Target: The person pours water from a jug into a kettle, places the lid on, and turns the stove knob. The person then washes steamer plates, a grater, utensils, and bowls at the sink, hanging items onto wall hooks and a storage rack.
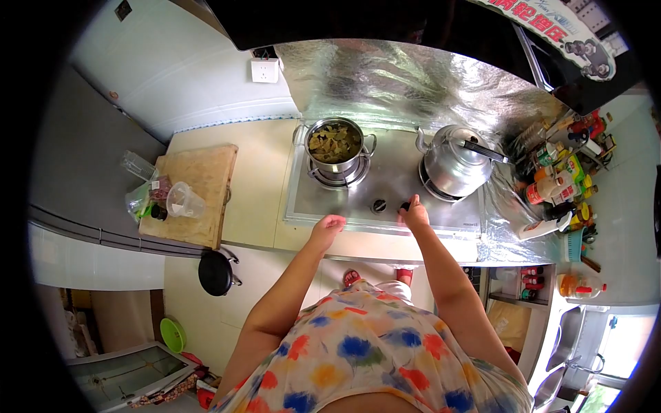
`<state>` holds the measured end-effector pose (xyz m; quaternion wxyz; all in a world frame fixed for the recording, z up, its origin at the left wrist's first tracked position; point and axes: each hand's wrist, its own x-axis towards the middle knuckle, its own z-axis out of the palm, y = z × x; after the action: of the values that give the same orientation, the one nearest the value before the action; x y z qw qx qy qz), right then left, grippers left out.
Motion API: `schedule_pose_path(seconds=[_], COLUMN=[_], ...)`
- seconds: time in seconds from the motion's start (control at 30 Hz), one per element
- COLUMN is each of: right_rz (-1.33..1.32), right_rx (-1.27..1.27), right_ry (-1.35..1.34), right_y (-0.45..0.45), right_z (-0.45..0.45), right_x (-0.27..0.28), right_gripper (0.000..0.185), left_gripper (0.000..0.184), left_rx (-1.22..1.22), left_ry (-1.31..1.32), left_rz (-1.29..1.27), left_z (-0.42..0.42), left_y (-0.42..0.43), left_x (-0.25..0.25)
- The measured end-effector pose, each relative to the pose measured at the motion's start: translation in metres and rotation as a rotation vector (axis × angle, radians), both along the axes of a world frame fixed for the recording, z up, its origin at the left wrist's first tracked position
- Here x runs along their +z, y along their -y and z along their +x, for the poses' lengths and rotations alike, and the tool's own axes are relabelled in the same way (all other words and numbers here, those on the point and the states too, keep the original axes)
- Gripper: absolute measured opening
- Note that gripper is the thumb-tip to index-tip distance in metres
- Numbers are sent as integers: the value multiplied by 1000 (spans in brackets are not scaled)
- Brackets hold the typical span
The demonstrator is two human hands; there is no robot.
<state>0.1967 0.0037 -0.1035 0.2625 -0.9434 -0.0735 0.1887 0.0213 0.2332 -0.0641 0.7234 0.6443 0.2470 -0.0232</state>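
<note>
My right hand [414,215] has its fingers closed on the right stove knob [404,206] at the front of the steel gas stove [385,172]. My left hand [328,228] hovers by the stove's front edge, holding nothing, its fingers loosely bent. The left stove knob [378,206] lies between my hands, untouched. On the left burner stands a two-handled steel pot [334,165] with brownish-green leaves [333,142] in dark liquid. A large metal kettle [457,165] sits on the right burner, its spout pointing left and its black handle to the right.
A wooden cutting board [189,230] at left bears a clear plastic cup [184,200] and small packets. Bottles and jars [551,187] crowd the right side. Foil [385,79] lines the wall under the dark range hood [372,24]. A black lidded pot [215,273] is below the counter.
</note>
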Motion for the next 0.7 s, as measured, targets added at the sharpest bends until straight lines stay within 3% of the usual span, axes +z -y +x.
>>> schedule_pose_path(seconds=[0.37, 0.47, 0.6, 0.7], right_rz=[34, 11, 97, 191], right_rx=[-27, 7, -105, -43], right_ry=[57, -36, 77, 157], right_y=[0, 4, 11, 36], right_z=[3, 0, -24, -47], right_x=[-13, -4, 13, 25], right_gripper=[47, 54, 59, 39], left_gripper=[14, 14, 16, 16], left_rx=[-18, -28, -121, -204], left_ry=[-13, -7, -3, 12], left_rz=[11, 21, -43, -138], left_z=[-4, -3, 7, 21], left_y=[0, 4, 22, 46], left_x=[-9, -8, -4, -2])
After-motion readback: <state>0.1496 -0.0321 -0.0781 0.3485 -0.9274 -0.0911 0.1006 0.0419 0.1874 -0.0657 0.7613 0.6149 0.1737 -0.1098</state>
